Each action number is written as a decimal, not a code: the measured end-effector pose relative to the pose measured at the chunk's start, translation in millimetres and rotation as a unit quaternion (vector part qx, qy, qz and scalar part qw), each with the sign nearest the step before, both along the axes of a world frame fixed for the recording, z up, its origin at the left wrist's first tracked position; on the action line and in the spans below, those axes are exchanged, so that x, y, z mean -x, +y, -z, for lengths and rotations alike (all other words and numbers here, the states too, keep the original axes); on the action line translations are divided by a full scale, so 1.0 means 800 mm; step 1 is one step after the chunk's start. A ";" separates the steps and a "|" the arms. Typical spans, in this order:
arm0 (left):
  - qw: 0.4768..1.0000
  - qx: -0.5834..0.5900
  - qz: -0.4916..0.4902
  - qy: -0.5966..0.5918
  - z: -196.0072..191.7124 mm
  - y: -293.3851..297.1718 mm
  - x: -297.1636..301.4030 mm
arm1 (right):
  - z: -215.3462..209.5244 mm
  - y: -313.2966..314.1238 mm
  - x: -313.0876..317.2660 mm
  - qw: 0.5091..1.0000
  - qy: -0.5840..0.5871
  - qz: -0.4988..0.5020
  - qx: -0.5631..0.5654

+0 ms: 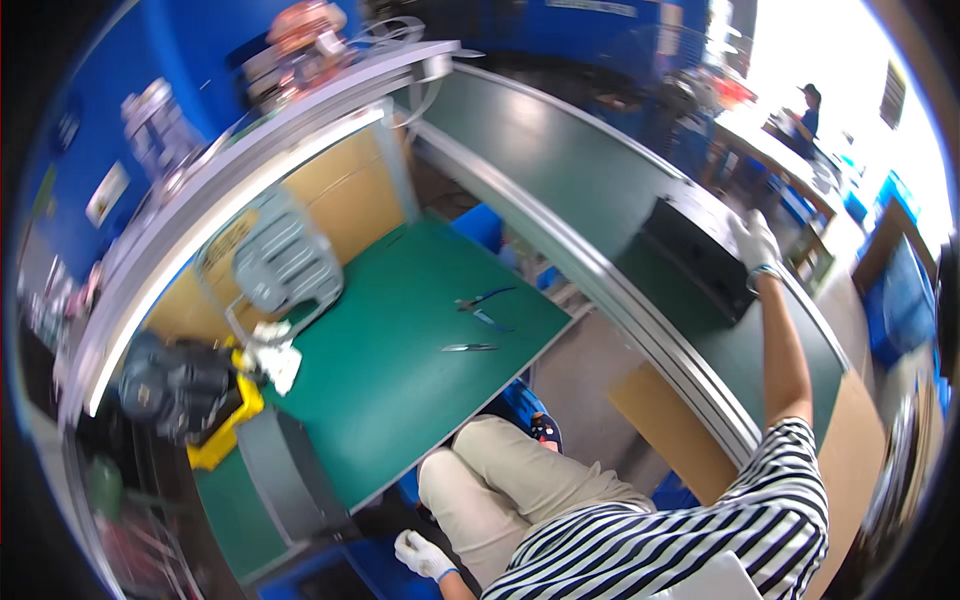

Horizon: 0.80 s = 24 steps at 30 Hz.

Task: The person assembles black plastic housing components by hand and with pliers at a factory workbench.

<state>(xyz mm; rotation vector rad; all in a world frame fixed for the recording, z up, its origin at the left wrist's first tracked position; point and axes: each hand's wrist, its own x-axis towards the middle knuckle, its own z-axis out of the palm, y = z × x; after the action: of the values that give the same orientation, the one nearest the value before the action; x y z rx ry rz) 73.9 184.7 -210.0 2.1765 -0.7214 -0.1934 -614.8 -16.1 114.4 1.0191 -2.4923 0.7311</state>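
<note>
My right hand [757, 243], in a white glove, is stretched out to the far right and grips the upper edge of a black rectangular box [695, 257]. That box lies on the dark green conveyor belt [560, 150]. Low in the picture, beside my knees, my left hand [424, 556] hangs gloved and loosely curled with nothing visible in it. On the green worktable [390, 400] lie blue-handled pliers [484, 307] and a slim metal tool [468, 348]. A dark grey curved casing [290, 475] stands at the table's near left.
A yellow bin [235, 425] with black parts [170, 385] and a white cloth [275, 360] sit at the table's left. Behind them leans a grey ribbed panel [285, 255]. A metal rail [600, 280] borders the conveyor. Another person [808, 120] is far off at the upper right.
</note>
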 end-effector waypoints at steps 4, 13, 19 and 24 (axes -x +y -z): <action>1.000 -0.005 -0.031 -0.005 -0.002 0.015 0.010 | 0.027 -0.027 0.083 0.982 -0.003 0.031 -0.187; 0.990 0.055 -0.085 0.096 -0.047 0.015 0.026 | 0.009 -0.044 0.086 0.987 0.059 -0.096 -0.111; 0.942 0.209 0.024 0.261 -0.093 -0.049 0.036 | -0.108 -0.063 -0.191 0.953 0.041 -0.292 -0.062; 0.875 0.285 0.136 0.368 -0.150 -0.080 0.070 | -0.052 -0.076 -0.423 0.814 0.205 -0.542 -0.044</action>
<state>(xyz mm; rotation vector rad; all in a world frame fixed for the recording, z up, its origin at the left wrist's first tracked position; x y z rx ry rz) 17.9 120.6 -90.2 1.2750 -0.5344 -0.8000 -276.5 -76.8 155.8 2.3614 -1.4119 0.5477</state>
